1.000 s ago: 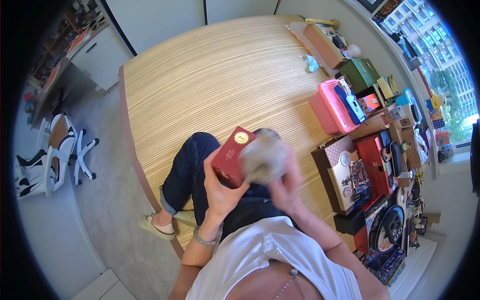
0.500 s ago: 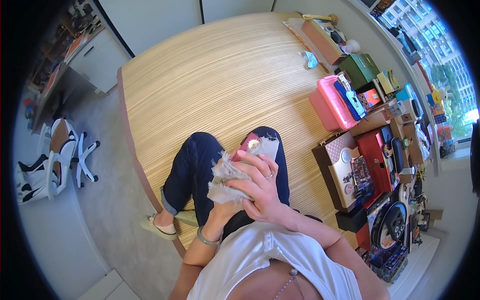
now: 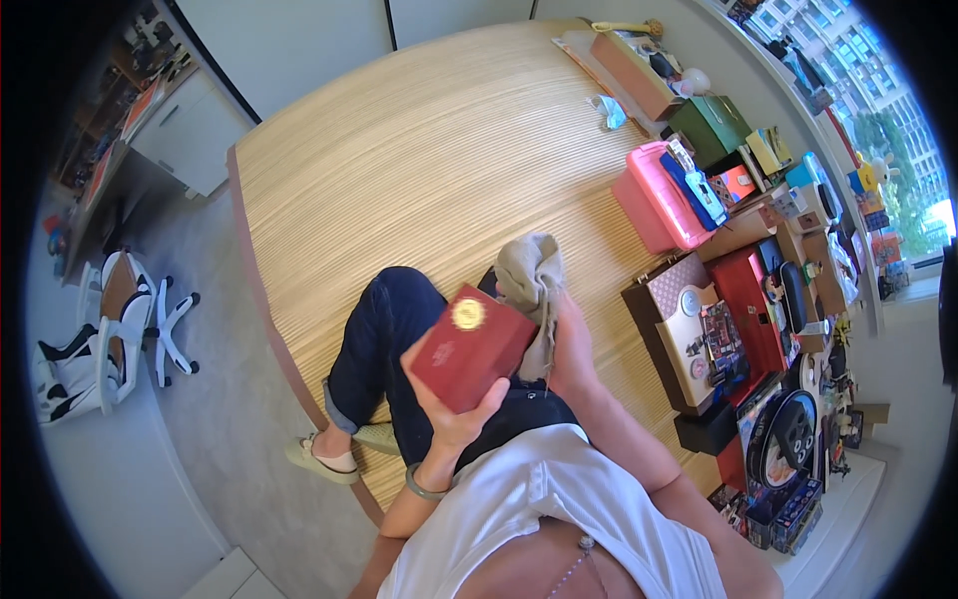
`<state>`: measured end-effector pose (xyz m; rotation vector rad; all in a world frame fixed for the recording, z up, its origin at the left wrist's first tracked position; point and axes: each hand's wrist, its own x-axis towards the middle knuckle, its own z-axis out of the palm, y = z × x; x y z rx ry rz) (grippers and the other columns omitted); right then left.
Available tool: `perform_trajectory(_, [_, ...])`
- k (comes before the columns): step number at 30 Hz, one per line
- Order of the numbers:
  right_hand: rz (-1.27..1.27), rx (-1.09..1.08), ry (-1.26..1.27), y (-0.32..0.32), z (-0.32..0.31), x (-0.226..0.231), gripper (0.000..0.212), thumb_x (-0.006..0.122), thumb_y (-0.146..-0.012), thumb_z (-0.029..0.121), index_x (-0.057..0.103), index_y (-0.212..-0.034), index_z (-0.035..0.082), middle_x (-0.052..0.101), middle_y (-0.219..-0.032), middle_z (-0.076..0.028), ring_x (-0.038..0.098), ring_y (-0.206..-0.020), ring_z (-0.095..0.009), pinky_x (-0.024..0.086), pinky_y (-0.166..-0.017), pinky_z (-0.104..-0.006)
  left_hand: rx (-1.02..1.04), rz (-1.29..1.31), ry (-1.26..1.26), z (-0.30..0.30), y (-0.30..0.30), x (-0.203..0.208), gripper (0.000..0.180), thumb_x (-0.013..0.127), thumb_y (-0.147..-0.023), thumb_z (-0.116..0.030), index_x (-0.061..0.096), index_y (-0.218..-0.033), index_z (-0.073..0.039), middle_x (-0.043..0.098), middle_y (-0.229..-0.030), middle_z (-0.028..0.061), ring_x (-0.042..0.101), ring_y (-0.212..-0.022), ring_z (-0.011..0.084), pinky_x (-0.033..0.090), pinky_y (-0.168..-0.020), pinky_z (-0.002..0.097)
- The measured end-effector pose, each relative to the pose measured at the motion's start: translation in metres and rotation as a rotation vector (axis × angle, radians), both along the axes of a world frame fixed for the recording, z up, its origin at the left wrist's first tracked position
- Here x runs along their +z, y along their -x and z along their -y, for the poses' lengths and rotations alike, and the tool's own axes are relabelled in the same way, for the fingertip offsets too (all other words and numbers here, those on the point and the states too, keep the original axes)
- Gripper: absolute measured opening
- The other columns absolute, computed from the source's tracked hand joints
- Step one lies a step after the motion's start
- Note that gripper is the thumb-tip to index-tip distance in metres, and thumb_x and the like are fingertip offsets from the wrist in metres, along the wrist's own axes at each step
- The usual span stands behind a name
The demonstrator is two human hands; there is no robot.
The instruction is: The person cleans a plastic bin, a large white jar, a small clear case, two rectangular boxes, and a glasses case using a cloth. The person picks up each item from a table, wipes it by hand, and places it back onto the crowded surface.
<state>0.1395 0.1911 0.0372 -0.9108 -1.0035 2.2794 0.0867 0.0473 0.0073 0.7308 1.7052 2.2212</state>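
Note:
In my left hand (image 3: 454, 423) is a dark red box (image 3: 469, 351) with a round gold emblem near its far corner. The fingers wrap its left side and the thumb presses the near right edge. A crumpled grey-beige cloth (image 3: 529, 272) is bunched in my right hand (image 3: 571, 351), right beside the box. Part of the cloth hangs down along the box's right side. Most of my right fingers are hidden behind the cloth. Both hands are above my lap, over dark blue jeans (image 3: 384, 319).
I sit on a ribbed wooden platform (image 3: 399, 150). To the right stand a pink storage bin (image 3: 649, 205), a green box (image 3: 709, 130), a patterned case (image 3: 669, 319) and a red case (image 3: 743, 309). A blue-white face mask (image 3: 609, 112) lies beyond. A white chair (image 3: 115, 319) stands left.
The cloth, which covered most of the box between both hands, has come off its face. My right hand has moved it rightward, and the box shows in my left hand.

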Motion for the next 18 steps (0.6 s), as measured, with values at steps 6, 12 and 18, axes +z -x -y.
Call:
perform_trajectory(6, [-0.263,-0.002,0.518,-0.011,0.013,0.002,0.055,0.036,-0.097,0.047,0.046,-0.134,0.008,0.06,-0.124,-0.009,0.06,-0.11,-0.024,0.046,-0.098,-0.0368,-0.053,-0.256,0.159,-0.008,0.011,0.014,0.09,0.089,-0.062,-0.021,0.034,-0.13,0.001,0.043,-0.126,0.0166,0.047,-0.118,0.0253,0.038,-0.101,0.0381])
perform_trajectory(12, [-0.215,0.017,0.237,-0.012,-0.01,-0.015,0.057,0.028,-0.099,0.045,0.046,-0.129,-0.001,0.062,-0.113,-0.023,0.065,-0.097,-0.03,0.054,-0.086,-0.0399,-0.307,0.102,0.074,0.006,0.017,0.037,0.088,0.09,-0.053,-0.015,0.043,-0.126,-0.004,0.048,-0.127,0.0152,0.054,-0.114,0.0259,0.042,-0.098,0.0361])
perform_trajectory(18, [-0.058,0.034,-0.326,-0.005,-0.023,-0.006,0.044,0.036,-0.101,0.031,0.048,-0.126,-0.003,0.066,-0.104,-0.019,0.067,-0.091,-0.023,0.054,-0.083,-0.035,-0.227,-0.344,0.274,-0.005,0.018,0.042,0.077,0.084,-0.063,-0.01,0.045,-0.129,0.002,0.051,-0.126,0.0173,0.057,-0.112,0.027,0.044,-0.096,0.0358])
